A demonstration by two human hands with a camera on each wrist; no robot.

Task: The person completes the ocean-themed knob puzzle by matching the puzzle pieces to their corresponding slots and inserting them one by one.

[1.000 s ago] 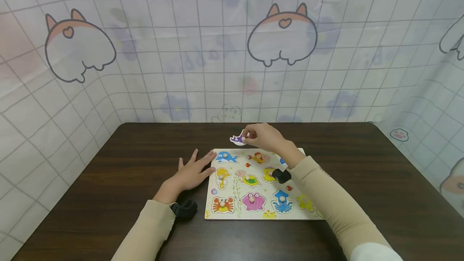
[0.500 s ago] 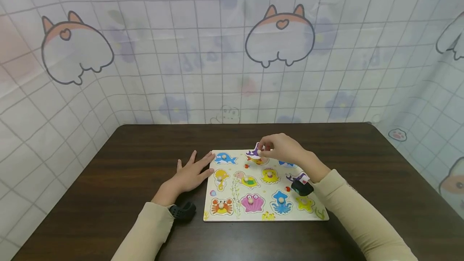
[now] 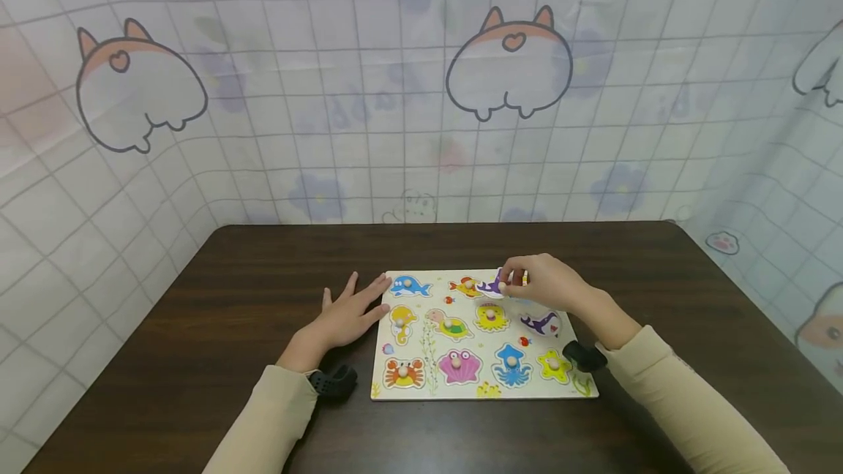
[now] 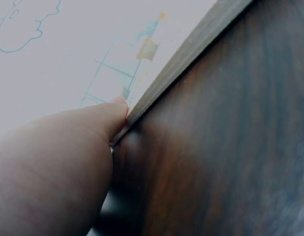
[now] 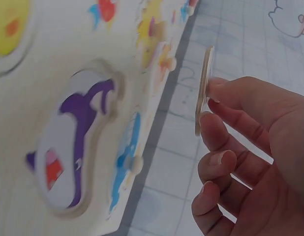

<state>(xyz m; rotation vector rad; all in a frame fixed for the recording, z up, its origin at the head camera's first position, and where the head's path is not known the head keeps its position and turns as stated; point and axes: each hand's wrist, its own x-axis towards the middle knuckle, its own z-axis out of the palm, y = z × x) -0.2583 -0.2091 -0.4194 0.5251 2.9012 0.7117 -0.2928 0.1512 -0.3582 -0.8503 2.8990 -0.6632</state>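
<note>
A pale wooden peg puzzle board (image 3: 540,392) with sea-animal pieces lies on the dark table. My left hand (image 3: 342,322) is spread flat at the board's left edge; in the left wrist view its thumb (image 4: 110,115) touches that edge. Above the board's far right part, my right hand (image 3: 549,284) pinches a purple-and-white puzzle piece (image 3: 489,287) by its small knob. The right wrist view shows this piece (image 5: 204,93) edge-on, raised off the board. A knobless purple-and-white whale recess (image 3: 541,324) shows in the board, below the right hand.
Knobbed pieces sit in the board, among them a crab (image 3: 404,373), a pink shell (image 3: 459,366) and a yellow starfish (image 3: 554,366). Dark wood table (image 3: 263,276) surrounds it. A patterned cloth (image 3: 369,130) hangs behind. Black wrist cameras are worn on both wrists.
My right hand has carried the purple-and-white piece from behind the board's far edge rightward and nearer, over its far right part. The whale recess is now uncovered. My left hand stays put.
</note>
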